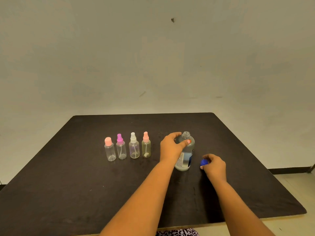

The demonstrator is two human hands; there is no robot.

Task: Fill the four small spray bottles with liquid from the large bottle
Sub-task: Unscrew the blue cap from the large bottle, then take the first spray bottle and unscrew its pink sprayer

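The large clear plastic bottle with a blue-and-white label [186,159] stood upright, right of centre on the dark table [68,193], its neck uncapped and liquid inside. The left hand [172,148] wrapped its shoulder, likely to steady it for lifting. Just beside it, the right hand [214,166] pinched the small blue screw cap [203,162] low over the tabletop, probably to park it clear. The four small clear spray bottles [134,150] stood capped in a row further left, so none could take liquid yet.
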